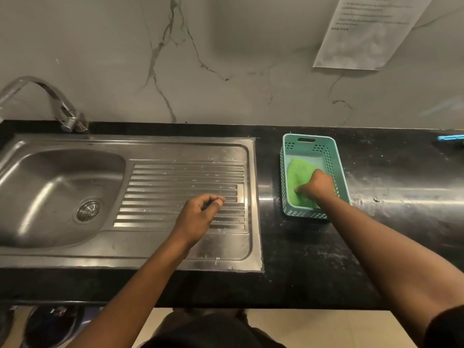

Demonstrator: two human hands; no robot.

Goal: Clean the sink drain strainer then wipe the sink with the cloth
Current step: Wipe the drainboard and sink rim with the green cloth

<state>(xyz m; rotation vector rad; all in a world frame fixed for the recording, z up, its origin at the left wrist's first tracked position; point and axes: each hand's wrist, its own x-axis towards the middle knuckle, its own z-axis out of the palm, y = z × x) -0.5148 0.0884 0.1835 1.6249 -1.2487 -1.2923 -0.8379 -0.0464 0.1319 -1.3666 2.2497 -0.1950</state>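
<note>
A steel sink (32, 187) fills the left side, and its round drain strainer (89, 210) sits in the drain at the bowl's bottom. A green cloth (298, 182) lies inside a teal plastic basket (336, 169) on the black counter to the right. My right hand (316, 185) is down in the basket, fingers closed on the cloth. Above the ribbed drainboard (185, 182) hovers my left hand (200, 217), loosely curled with thumb near fingertips and nothing in it.
A chrome tap (62, 106) stands behind the bowl at the back left. A black counter (301, 259) runs right of the sink. A blue object (449, 138) lies at the far right edge. A paper notice (371, 31) hangs on the marble wall.
</note>
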